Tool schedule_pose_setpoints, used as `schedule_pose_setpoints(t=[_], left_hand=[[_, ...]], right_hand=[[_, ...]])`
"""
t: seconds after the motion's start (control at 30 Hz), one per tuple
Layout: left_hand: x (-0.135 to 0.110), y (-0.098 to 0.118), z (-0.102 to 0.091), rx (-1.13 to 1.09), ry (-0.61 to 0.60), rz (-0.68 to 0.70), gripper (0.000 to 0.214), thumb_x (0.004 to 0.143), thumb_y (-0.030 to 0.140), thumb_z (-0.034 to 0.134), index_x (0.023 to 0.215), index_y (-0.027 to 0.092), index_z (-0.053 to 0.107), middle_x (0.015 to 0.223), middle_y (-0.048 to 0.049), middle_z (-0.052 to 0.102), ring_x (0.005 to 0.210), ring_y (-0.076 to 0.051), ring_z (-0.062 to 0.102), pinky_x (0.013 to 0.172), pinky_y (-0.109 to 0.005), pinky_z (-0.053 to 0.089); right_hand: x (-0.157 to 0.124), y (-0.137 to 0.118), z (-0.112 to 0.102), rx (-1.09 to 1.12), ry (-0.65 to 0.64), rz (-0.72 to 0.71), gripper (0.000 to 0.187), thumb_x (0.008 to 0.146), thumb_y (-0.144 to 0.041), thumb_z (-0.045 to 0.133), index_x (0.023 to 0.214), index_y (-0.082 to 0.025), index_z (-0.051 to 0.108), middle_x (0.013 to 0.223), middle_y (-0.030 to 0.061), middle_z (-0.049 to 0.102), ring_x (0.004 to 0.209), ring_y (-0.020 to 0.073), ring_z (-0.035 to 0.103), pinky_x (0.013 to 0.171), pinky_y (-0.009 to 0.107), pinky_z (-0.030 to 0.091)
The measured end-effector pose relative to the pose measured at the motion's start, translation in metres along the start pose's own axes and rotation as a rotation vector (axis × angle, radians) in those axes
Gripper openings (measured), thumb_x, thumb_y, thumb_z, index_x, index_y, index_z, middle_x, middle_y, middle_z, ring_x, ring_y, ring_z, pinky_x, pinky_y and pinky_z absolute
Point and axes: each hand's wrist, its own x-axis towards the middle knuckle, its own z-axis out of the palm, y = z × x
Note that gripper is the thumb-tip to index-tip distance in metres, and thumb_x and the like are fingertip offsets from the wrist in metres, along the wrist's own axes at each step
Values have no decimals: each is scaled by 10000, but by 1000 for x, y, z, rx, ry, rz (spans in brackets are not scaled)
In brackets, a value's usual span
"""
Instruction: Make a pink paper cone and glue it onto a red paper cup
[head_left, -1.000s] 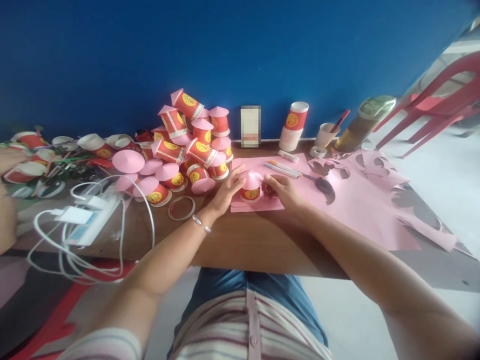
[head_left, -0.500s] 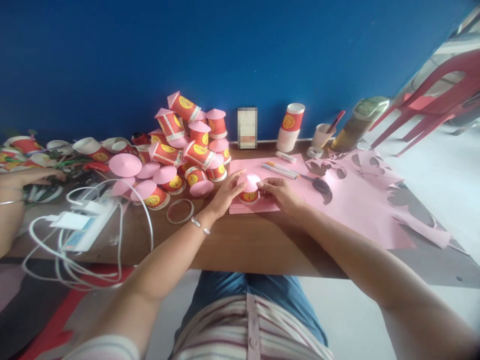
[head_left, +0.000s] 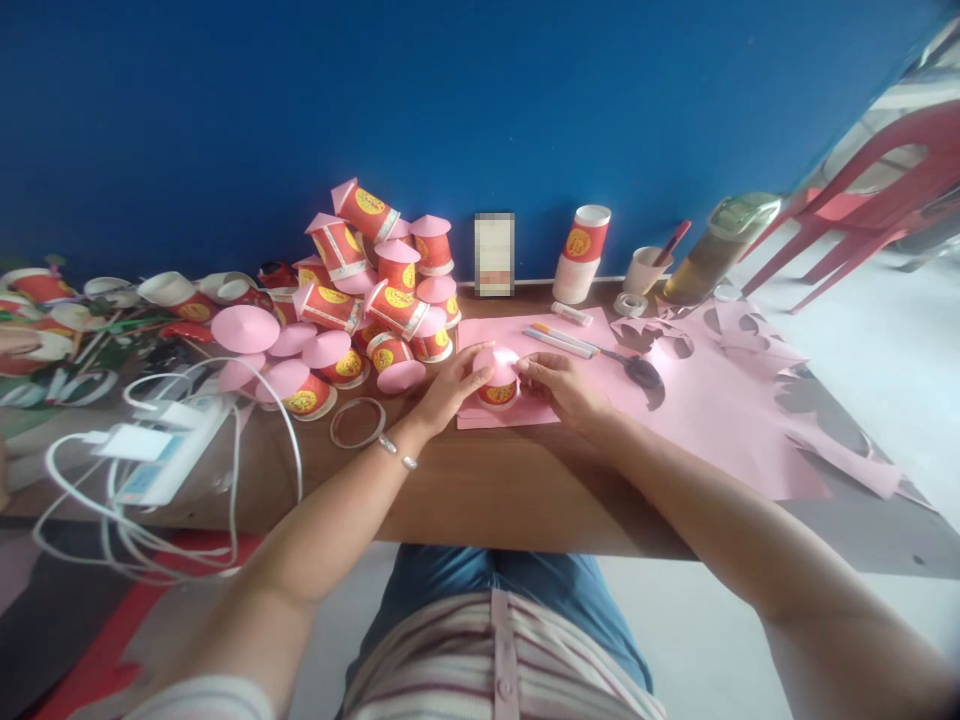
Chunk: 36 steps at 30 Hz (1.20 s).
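Observation:
A red paper cup (head_left: 498,396) with a yellow emblem stands upside or upright, I cannot tell which, near the table's front, topped by a pink paper cone (head_left: 495,364). My left hand (head_left: 459,382) is closed around the left side of the cone, thumb on its face. From the right, my right hand (head_left: 556,382) pinches the cone's edge between thumb and fingers. Beneath them lie pink paper sheets (head_left: 472,410). Two pens (head_left: 559,342), a glue stick (head_left: 572,314) and dark-handled scissors (head_left: 641,372) rest just beyond my right hand.
Left of my hands is a heap of cone-topped red cups (head_left: 397,300). A white power strip (head_left: 169,460) with looping cables and a tape ring (head_left: 358,423) lie nearer. Stacked cups (head_left: 583,255), a bottle (head_left: 720,250) and cut pink paper (head_left: 742,420) are to the right.
My hands stay on the cone and cup, with hardly any movement. At the far left, another person's arm has drawn back mostly out of view.

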Motion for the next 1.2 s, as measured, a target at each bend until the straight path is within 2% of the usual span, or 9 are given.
schedule_pose_setpoints(t=[0.13,0.5,0.63,0.7,0.83,0.97,1.03,1.1,1.2], left_hand=[[1,1,-1,13,-4,-8,592,914,510,708,1418,217,602,1545,-106,551,1470,-331,459,1218,-451,364],[1,-2,-1,-92,-24,-49,586,891,497,733,1393,218,615,1498,-105,597,1433,-344,505,1194,-475,404],[1,-1,0,-137,-37,-59,603,887,494,742,1395,198,606,1495,-119,599,1442,-350,499,1203,-484,401],[0,0,1,-135,-35,-49,649,891,487,741,1454,220,561,1515,-112,586,1446,-341,501,1213,-489,395],[-1,3,1,-109,-59,-19,778,910,493,719,1593,321,389,1557,-72,559,1446,-313,513,1226,-497,388],[-2,7,0,-5,-51,18,678,908,533,706,1516,295,528,1635,-54,469,1538,-326,389,1273,-479,323],[-2,9,0,31,-49,28,645,911,541,699,1486,283,567,1638,-55,463,1550,-332,367,1283,-486,302],[-2,11,0,61,-49,32,631,917,542,691,1477,275,577,1630,-63,475,1551,-330,366,1288,-489,288],[-3,14,0,100,-54,34,621,933,525,678,1489,276,564,1627,-64,479,1562,-314,350,1299,-478,267]], right_hand=[[0,0,0,15,-18,17,456,670,-539,911,738,-164,659,677,-31,589,632,96,486,624,266,346],[-1,1,-1,72,-55,89,436,652,-499,939,740,-165,673,715,-7,633,672,116,546,674,274,428],[2,5,1,120,-41,60,466,675,-568,909,742,-180,661,708,-7,628,675,131,564,683,288,460],[3,7,2,139,-20,32,485,691,-609,884,742,-184,656,695,-10,619,670,134,566,684,292,469],[5,10,2,118,-24,24,474,686,-580,897,710,-176,650,675,-6,616,656,126,560,674,282,463],[7,15,-1,74,-13,15,490,678,-601,891,699,-183,636,677,0,620,656,132,565,678,293,482],[9,17,-3,-15,46,-54,472,736,-622,840,742,-192,644,716,7,631,680,144,585,696,312,505],[10,19,-4,-180,150,-220,448,810,-643,762,866,-206,684,847,38,678,763,176,632,737,348,537],[8,18,-3,-537,221,-537,469,946,-624,604,1217,-251,689,1232,113,689,1103,266,665,932,459,559]])
